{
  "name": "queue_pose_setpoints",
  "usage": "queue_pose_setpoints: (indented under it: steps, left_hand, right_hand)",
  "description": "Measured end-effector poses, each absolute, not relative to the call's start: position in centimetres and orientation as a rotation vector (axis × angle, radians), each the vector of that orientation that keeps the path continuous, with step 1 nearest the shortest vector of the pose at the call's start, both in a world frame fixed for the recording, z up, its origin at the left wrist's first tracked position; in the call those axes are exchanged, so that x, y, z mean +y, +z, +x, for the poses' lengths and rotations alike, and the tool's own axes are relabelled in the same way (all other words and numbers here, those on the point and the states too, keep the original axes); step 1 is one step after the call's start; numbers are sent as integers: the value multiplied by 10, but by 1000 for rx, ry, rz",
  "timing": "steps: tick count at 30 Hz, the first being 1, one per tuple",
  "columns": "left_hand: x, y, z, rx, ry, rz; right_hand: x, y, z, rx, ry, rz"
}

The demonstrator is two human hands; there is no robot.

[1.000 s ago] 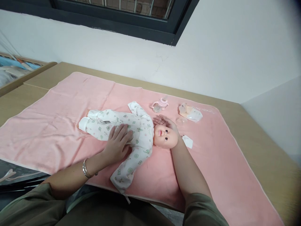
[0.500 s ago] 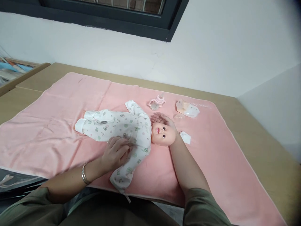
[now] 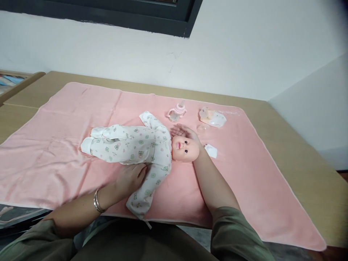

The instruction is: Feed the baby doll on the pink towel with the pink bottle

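head view: the doll is lying face up on the pink blanket, its head covering your right wrist. your right hand is lying open; your left hand is resting curled at the doll's side, possibly grasping cloth, i can't tell. a pink-handled bottle is sitting beyond.

Before you: wood tabletop | white wall, along its far edge | dark window frame, above | greyer wall section, beyond far right corner | grey floor, below edge nearest you
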State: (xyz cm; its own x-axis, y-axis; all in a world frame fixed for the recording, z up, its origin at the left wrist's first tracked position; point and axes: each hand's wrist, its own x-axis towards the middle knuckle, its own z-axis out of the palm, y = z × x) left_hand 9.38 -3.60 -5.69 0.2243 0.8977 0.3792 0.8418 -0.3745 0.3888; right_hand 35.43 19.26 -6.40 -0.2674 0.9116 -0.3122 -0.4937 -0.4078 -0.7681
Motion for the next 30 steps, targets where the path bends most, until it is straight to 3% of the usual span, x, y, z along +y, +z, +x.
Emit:
queue_pose_setpoints:
  steps: [30]
  left_hand:
    - [-23, -52, 102, 1848, 730, 2216]
  right_hand:
    - [196, -70, 356, -699, 1806, -907]
